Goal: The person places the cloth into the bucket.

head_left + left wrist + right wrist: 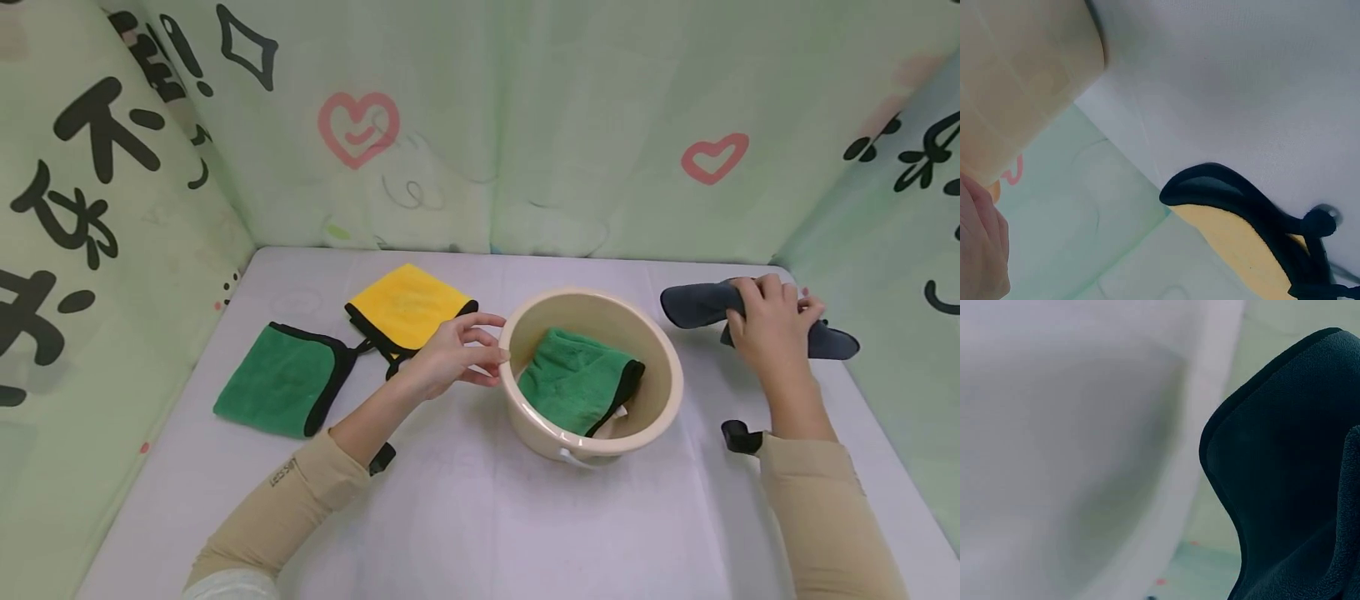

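Several curled fingers of the right hand (776, 321) grip a plush, dark-edged navy cloth (697, 305), right of the bucket (675, 379), its long axis running left to right, right end slightly nearer. The left hand (453, 358), fingers loosely extended, touches the round, glossy bucket's rim. Inside lies a soft green cloth (570, 379); a yellow cloth (408, 304) and another green cloth (277, 379) lie left on the counter (450, 517).

The bucket (622, 327) looks like smooth, glossy plastic. The dark cloth (701, 304), green cloths (277, 379) and yellow cloth (408, 304) look matt and fuzzy.
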Action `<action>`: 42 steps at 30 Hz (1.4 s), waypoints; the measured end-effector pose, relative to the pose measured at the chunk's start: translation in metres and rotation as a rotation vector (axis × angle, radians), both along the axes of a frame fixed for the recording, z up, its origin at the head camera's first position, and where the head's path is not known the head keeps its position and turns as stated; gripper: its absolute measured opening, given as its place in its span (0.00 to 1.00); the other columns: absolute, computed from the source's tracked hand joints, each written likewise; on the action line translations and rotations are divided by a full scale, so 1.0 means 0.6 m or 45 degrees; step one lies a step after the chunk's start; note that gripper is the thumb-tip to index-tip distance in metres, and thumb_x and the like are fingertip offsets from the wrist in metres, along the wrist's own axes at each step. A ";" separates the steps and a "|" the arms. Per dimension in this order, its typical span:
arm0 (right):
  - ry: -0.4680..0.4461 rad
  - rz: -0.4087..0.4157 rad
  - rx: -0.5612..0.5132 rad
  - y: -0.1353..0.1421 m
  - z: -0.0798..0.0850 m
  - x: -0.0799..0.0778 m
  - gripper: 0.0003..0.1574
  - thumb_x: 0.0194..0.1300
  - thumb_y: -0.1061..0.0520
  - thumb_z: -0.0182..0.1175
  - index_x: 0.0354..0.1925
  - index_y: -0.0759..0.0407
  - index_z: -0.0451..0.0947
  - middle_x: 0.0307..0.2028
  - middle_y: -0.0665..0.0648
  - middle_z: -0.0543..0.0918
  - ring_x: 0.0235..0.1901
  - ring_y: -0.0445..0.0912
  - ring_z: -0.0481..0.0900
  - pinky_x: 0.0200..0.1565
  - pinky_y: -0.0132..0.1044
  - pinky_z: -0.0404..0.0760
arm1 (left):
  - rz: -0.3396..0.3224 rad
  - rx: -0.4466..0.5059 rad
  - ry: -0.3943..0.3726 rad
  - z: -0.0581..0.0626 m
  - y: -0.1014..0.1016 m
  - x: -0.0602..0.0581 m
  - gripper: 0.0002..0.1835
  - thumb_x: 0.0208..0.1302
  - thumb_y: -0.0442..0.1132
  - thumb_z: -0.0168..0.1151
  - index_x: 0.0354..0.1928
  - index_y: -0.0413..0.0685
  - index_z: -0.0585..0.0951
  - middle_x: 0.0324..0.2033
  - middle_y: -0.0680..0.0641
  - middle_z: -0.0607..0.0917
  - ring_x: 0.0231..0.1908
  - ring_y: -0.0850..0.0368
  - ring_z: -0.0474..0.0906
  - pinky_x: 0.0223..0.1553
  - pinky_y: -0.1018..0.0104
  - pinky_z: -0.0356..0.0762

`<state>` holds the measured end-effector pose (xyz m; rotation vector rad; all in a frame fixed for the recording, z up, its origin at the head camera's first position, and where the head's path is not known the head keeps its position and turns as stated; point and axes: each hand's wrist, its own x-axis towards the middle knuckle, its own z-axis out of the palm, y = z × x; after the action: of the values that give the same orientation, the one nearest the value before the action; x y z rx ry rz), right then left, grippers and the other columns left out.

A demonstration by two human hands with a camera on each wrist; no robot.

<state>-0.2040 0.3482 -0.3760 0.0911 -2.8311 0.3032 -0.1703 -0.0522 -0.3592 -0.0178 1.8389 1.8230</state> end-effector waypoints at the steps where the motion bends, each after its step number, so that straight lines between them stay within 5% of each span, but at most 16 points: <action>1: 0.019 0.003 -0.001 -0.007 0.009 0.002 0.19 0.63 0.66 0.49 0.53 0.66 0.62 0.47 0.73 0.60 0.50 0.69 0.53 0.51 0.69 0.41 | 0.000 0.001 -0.003 0.000 0.000 0.000 0.25 0.57 0.33 0.63 0.57 0.51 0.70 0.36 0.43 0.79 0.25 0.54 0.81 0.33 0.60 0.82; 10: 0.332 0.109 -0.029 -0.069 0.083 0.027 0.15 0.63 0.65 0.48 0.49 0.65 0.67 0.43 0.71 0.65 0.45 0.68 0.60 0.52 0.66 0.44 | -0.001 0.002 0.003 -0.001 0.001 0.000 0.25 0.57 0.32 0.62 0.57 0.50 0.70 0.36 0.43 0.78 0.25 0.54 0.81 0.32 0.61 0.82; 21: 0.657 0.420 0.004 -0.152 0.129 0.063 0.13 0.57 0.70 0.53 0.43 0.65 0.71 0.40 0.70 0.69 0.40 0.67 0.63 0.49 0.66 0.48 | -0.006 0.020 -0.001 -0.002 -0.001 -0.001 0.26 0.56 0.32 0.63 0.57 0.50 0.70 0.35 0.43 0.78 0.25 0.54 0.81 0.32 0.60 0.82; 31: 0.628 0.705 0.082 -0.213 0.124 0.088 0.27 0.40 0.72 0.66 0.42 0.62 0.73 0.40 0.68 0.70 0.40 0.65 0.65 0.43 0.65 0.52 | -0.008 0.002 0.003 -0.001 0.000 -0.001 0.25 0.56 0.32 0.63 0.57 0.50 0.70 0.36 0.43 0.78 0.25 0.54 0.81 0.32 0.61 0.82; 42: 0.396 0.863 0.168 -0.252 0.096 0.101 0.24 0.44 0.67 0.67 0.42 0.59 0.74 0.39 0.64 0.71 0.39 0.59 0.68 0.42 0.61 0.56 | 0.013 -0.022 -0.007 -0.004 0.002 -0.002 0.25 0.56 0.32 0.63 0.57 0.51 0.71 0.36 0.43 0.78 0.24 0.54 0.80 0.33 0.61 0.82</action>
<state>-0.1437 0.1970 -0.3184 1.0363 -2.4190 0.2124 -0.1716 -0.0511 -0.3615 -0.0384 1.8545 1.8120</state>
